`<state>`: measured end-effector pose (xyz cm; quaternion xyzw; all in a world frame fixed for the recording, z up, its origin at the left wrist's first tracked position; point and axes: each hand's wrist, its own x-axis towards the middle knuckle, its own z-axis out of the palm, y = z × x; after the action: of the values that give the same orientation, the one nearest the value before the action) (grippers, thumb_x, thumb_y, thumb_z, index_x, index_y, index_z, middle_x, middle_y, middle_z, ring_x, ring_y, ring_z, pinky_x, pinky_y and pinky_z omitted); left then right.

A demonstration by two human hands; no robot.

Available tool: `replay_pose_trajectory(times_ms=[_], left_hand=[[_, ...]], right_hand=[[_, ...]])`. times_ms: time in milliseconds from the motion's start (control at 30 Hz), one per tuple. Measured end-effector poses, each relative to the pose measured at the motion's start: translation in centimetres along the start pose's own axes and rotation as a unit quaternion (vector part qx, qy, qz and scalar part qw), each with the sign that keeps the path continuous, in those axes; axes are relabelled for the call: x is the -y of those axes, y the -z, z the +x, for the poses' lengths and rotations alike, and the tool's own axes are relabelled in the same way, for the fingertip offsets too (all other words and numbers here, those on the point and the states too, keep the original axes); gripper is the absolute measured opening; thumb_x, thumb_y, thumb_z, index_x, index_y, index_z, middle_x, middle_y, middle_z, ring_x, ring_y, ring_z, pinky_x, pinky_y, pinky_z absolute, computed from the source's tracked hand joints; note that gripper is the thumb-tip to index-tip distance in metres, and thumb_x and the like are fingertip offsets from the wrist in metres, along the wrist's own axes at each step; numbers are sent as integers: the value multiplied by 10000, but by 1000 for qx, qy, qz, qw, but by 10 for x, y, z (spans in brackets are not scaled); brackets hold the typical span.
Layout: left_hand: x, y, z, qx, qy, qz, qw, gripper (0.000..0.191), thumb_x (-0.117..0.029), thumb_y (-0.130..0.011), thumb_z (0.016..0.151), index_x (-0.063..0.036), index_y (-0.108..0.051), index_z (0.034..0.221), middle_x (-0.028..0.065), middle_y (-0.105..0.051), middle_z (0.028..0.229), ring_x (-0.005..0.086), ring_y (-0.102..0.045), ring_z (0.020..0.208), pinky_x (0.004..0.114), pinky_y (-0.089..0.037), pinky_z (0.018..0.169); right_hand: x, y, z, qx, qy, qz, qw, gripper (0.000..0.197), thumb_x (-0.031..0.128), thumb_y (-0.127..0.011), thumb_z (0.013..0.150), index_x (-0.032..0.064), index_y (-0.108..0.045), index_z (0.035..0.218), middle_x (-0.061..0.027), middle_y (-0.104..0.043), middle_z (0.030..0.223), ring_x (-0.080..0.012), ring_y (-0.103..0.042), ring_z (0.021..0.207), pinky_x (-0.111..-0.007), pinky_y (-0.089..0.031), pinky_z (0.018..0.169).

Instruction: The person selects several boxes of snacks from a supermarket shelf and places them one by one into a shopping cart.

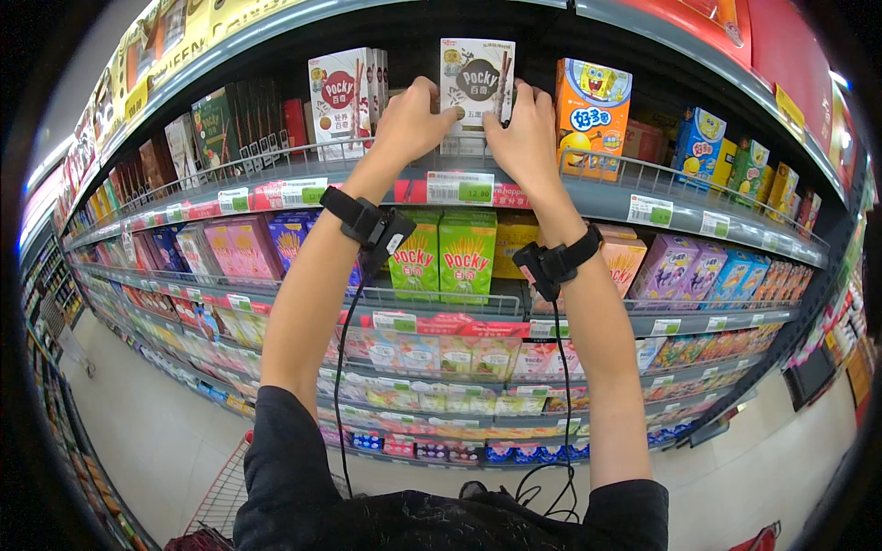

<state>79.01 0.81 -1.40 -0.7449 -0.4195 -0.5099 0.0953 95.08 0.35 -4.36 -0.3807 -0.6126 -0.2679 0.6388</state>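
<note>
On the upper shelf, a white Pocky box with a dark round logo stands upright, its front facing me. My left hand grips its left edge, the thumb lying on the front. From the other side my right hand holds the right edge, its thumb low on the front panel. The fingertips behind the box are hidden. Left of my left hand, another white Pocky box with a red logo heads a short row. An orange snack box with a cartoon character stands right of my right hand.
A low wire rail runs along the shelf front. Green Pocky boxes fill the shelf below, between my forearms. Black cables hang from the wrist-worn devices. A wire shopping cart stands at lower left.
</note>
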Motion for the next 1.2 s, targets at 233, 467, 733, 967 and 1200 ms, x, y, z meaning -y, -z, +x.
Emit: replay_pose_trajectory(times_ms=[233,467,733,967,1200], left_hand=[[7,2,9,97,7,-16,995,454,-298,-602,802,40,-573,1103,256,-644,983,344,-642,935,393,-492,823],[30,-21,14,83,-41,-33,995,420,-411,-676,738,-36,-681,925,137,-671,742,239,-647,660,377,-524,617],[-8,-19,-40,-132,-79,160,975,502,-376,-591,709,44,-661,975,269,-622,1018,316,-643,841,434,-457,663],[27,71,-214,-207,100,-24,973,256,-189,-602,610,27,-619,745,187,-604,785,354,-616,757,460,-479,599],[124,145,-592,-23,494,190,848,251,-35,-504,769,13,-568,1007,216,-611,884,385,-613,821,481,-501,707]], right_hand=[[2,1,14,221,-153,51,962,786,354,-586,771,-8,-267,1390,-311,-571,1128,-457,-576,1019,-493,-457,893],[-19,-23,19,238,-78,171,953,663,289,-600,798,46,-373,1371,-206,-605,1123,-323,-594,1022,-395,-458,905],[-83,-11,21,97,141,-160,972,743,525,-503,881,12,-337,1392,-251,-470,1317,-378,-503,1168,-431,-421,952],[88,18,-115,152,101,199,963,355,120,-534,924,-32,-510,1244,-143,-608,1163,-243,-600,1025,-355,-455,914],[230,-61,-385,623,41,362,693,263,44,-536,856,30,-612,1108,-128,-630,1077,-233,-597,991,-324,-451,890]])
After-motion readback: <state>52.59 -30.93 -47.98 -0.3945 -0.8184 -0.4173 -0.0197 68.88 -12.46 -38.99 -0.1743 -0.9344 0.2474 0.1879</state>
